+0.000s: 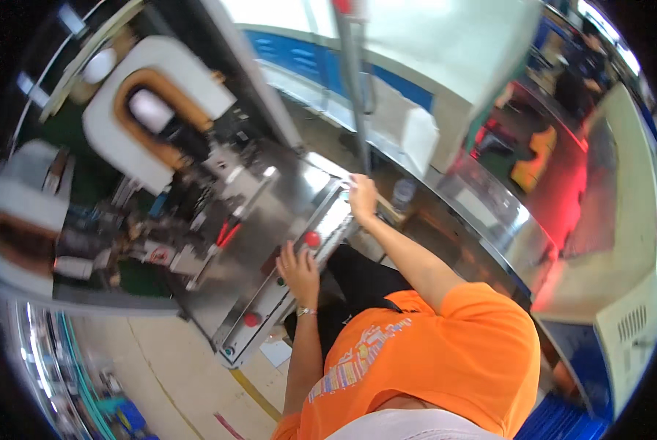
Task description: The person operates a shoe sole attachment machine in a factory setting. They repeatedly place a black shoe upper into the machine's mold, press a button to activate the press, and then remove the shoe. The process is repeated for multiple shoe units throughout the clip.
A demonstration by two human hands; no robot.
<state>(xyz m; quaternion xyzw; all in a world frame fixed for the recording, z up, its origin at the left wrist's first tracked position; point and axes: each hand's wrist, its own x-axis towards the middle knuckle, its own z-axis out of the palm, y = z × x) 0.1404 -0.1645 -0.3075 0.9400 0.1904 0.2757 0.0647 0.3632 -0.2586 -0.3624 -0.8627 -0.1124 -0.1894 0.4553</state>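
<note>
My left hand (299,275) lies over the front edge of a machine's control panel (273,299), fingers apart, beside a red round button (312,239). Holding nothing, my right hand (363,199) is at the panel's far right end, its fingers stretched over a small green button (344,196). A second red button (252,320) and another green button (229,350) sit towards the panel's left end. Behind the panel is a bare metal plate (270,213), with red-tipped parts (227,232) at its back edge.
Two white U-shaped machine heads with brown lining, an upper one (116,110) and a lower one (22,258), stand over the plate. To my right runs a metal conveyor (482,198) under red light, with a yellow piece (533,158) on it. Another person (588,62) is far right.
</note>
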